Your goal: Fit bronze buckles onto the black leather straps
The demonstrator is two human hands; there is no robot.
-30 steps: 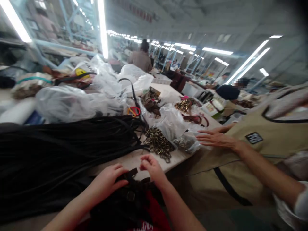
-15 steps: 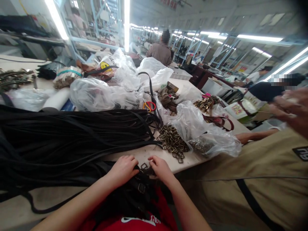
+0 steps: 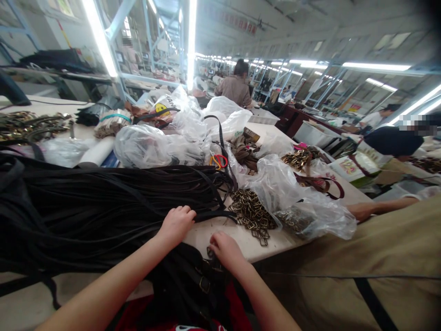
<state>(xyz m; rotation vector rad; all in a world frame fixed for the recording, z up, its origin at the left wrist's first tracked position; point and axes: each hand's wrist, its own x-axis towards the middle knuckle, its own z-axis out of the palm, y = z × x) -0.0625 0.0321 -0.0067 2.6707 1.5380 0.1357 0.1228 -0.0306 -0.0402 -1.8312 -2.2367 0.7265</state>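
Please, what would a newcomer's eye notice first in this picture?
Probably the wide heap of black straps, covering the left part of the table. Next, the pile of brass-coloured metal loops right of centre, beside crumpled clear plastic. In front, the left hand is near the straps, while the right hand pinches a small dark piece.

Forearms [image 3: 112,281] are bare; red clothing [image 3: 138,313] bears white print [image 3: 186,328].

Tube lts [image 3: 192,46] nr blue beam [image 3: 120,20].

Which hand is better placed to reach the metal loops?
Probably the right hand: nearer the metal loops, though a dark piece is at its fingers. The left hand is by the black straps.
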